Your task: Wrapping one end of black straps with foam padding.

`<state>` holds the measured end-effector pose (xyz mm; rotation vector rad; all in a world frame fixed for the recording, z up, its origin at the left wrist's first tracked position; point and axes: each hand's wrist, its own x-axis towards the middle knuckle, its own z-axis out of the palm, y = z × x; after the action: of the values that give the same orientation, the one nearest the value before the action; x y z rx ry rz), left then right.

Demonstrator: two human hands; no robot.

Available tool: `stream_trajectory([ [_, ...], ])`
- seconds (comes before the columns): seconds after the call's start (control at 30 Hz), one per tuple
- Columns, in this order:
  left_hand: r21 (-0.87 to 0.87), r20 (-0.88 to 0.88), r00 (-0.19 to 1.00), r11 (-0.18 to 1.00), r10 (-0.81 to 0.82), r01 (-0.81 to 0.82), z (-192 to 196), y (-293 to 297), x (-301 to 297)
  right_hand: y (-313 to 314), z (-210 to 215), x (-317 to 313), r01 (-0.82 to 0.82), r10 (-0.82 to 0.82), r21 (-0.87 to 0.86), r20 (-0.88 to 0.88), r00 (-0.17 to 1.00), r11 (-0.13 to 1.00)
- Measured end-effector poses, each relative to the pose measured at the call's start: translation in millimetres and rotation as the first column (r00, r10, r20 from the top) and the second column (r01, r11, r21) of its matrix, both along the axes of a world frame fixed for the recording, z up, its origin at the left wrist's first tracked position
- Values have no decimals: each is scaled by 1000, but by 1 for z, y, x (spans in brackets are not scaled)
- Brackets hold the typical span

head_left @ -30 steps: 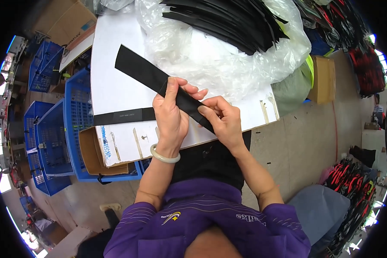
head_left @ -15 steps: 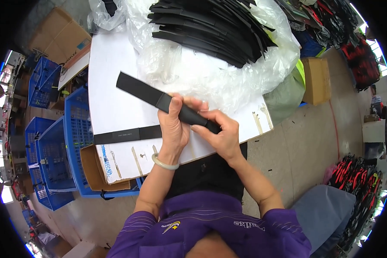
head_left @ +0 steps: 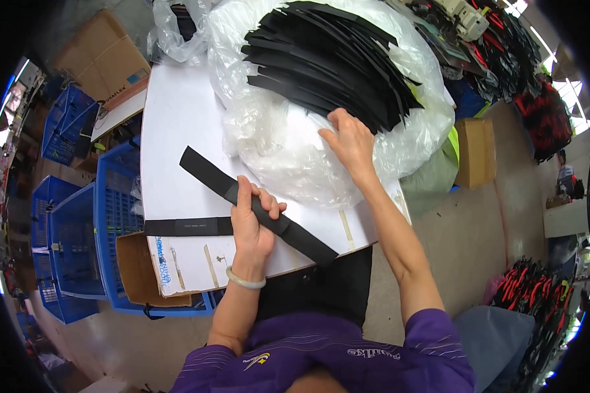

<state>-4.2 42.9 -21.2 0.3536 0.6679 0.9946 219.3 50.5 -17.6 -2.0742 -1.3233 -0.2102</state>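
My left hand (head_left: 254, 219) is closed round the middle of a black fabric strip (head_left: 206, 171), which slants across the near part of the table. Its fingers and thumb cover part of the strip. Beneath that hand, a second black strip (head_left: 183, 226) lies flat along the table, its right end hidden by the hand. My right hand (head_left: 349, 139) reaches to the near edge of a big pile of black strips (head_left: 321, 59). Its thumb is apart from the bent fingers, and I see nothing held in it. The pile rests in crumpled clear plastic (head_left: 275, 154).
The white table (head_left: 170, 137) has tape marks near its front edge. Blue plastic crates (head_left: 105, 216) and an open cardboard box (head_left: 137, 268) stand at its left. Another carton (head_left: 475, 152) and a grey-green bag (head_left: 432, 170) are to the right, with black and red goods (head_left: 531, 301) beyond.
My right hand has let go of the held strip and moved up and away to the pile. The strip's lower end now shows, still in my left hand.
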Motion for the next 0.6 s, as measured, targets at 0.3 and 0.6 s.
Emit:
stream_trajectory([
  [0.3,144,-24,987,977,-157,159,20,-20,15,-76,45,-62,-301,321,119,-462,827,946],
  [0.6,271,-180,983,959,-30,79,33,-38,17,-91,71,-74,-550,534,-39,312,786,834],
])
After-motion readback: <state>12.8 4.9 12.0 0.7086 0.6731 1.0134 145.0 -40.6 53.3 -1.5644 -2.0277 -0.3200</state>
